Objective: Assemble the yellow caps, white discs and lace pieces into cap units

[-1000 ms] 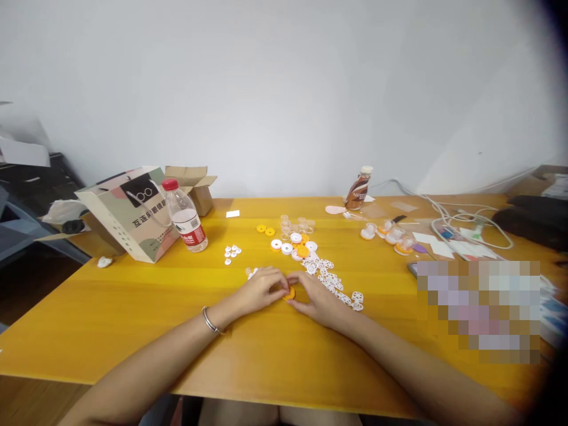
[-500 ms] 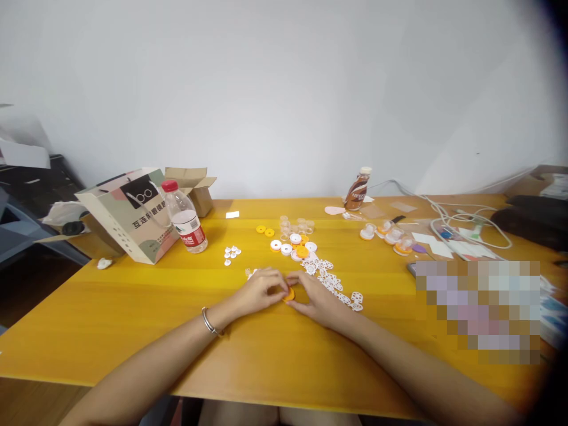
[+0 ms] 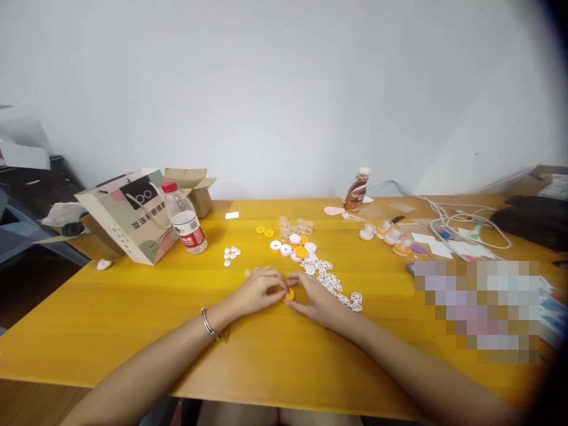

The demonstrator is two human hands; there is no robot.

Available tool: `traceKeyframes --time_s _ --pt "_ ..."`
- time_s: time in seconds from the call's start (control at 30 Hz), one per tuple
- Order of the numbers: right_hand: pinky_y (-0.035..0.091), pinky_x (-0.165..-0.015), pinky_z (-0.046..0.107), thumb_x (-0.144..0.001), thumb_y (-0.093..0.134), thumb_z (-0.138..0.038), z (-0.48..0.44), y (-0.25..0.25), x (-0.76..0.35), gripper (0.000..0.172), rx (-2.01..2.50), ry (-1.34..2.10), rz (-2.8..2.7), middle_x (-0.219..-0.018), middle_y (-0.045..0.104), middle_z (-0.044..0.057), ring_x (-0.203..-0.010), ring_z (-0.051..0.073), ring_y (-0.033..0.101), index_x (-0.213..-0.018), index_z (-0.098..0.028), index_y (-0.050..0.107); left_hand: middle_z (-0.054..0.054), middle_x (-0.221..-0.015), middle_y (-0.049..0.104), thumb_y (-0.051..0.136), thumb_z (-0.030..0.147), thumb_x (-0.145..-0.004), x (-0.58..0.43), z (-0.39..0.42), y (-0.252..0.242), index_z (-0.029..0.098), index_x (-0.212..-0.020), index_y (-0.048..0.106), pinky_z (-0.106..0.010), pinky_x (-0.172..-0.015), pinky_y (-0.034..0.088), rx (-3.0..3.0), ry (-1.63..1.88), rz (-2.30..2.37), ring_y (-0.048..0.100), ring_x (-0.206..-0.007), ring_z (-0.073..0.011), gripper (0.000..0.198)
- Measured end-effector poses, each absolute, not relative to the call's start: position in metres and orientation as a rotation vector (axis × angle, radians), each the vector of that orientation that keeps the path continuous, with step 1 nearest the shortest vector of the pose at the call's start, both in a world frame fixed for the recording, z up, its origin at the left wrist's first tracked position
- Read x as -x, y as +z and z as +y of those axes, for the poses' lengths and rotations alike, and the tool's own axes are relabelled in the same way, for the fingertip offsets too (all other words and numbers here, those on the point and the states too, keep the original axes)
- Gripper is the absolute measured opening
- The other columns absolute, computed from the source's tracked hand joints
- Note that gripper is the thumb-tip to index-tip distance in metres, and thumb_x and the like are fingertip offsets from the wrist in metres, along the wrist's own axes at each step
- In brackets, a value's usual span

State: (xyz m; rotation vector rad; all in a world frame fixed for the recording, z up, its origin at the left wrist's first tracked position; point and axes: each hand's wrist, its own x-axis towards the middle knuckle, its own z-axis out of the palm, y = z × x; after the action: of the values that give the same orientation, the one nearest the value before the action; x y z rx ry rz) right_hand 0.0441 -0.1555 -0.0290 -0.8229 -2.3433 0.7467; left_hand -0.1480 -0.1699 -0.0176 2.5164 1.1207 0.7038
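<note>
My left hand and my right hand meet at the middle of the yellow table, fingers pinched together on a small orange disc that rests on the tabletop. A silver bracelet circles my left wrist. Just beyond my right hand lies a scatter of white flat plastic pieces. Farther back sit orange and white round discs and several small clear cups. A small cluster of white buttons lies to the left of them.
A water bottle with a red cap, a paper bag and an open cardboard box stand at the back left. A brown drink bottle, assembled orange-and-clear parts and white cables lie at the back right.
Both hands stay pinched on the orange disc at the same spot; only slight finger shifts show.
</note>
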Motion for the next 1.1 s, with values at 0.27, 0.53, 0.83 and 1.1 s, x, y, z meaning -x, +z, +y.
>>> traceKeyframes --time_s 0.27,0.53,0.83,1.1 --pt "0.041 -0.086 0.037 -0.071 0.059 -0.020 -0.156 -0.026 -0.043 0.035 0.817 0.757 -2.366 -0.102 0.057 0.006 -0.098 0.020 0.053 -0.103 -0.020 0.044 -0.001 -0.080 0.059 0.053 0.026 -0.078 0.144 -0.171 -0.016 0.018 -0.078 0.060 -0.026 -0.073 0.036 -2.491 0.609 1.207 0.051 -0.079 -0.0148 0.010" --pt "0.041 -0.082 0.038 -0.071 0.060 -0.024 -0.155 -0.024 -0.044 0.027 0.809 0.656 -2.406 -0.096 0.058 0.006 -0.093 0.022 0.052 -0.096 -0.021 0.052 -0.001 -0.082 0.059 0.051 0.031 -0.081 0.141 -0.176 -0.017 0.020 -0.079 0.060 -0.030 -0.073 0.031 -2.590 0.585 1.284 0.050 -0.080 -0.0160 0.015" --pt "0.047 -0.066 0.028 -0.074 0.057 -0.027 -0.151 -0.026 -0.044 0.025 0.830 1.265 -2.004 -0.083 0.059 0.002 -0.070 0.013 0.057 -0.097 -0.021 0.050 -0.003 -0.086 0.058 0.048 0.030 -0.083 0.149 -0.176 -0.006 0.020 -0.089 0.061 -0.028 -0.076 0.035 -2.524 0.849 1.256 0.050 -0.082 -0.0152 0.018" --pt "0.047 -0.072 0.030 -0.066 0.064 -0.030 -0.145 -0.024 -0.049 0.034 0.940 1.360 -1.741 -0.084 0.057 0.001 -0.071 0.011 0.056 -0.095 -0.019 0.052 -0.004 -0.084 0.060 0.050 0.029 -0.081 0.218 -0.158 0.006 0.018 -0.086 0.062 -0.025 -0.075 0.040 -2.453 0.473 1.242 0.054 -0.080 -0.0143 0.017"
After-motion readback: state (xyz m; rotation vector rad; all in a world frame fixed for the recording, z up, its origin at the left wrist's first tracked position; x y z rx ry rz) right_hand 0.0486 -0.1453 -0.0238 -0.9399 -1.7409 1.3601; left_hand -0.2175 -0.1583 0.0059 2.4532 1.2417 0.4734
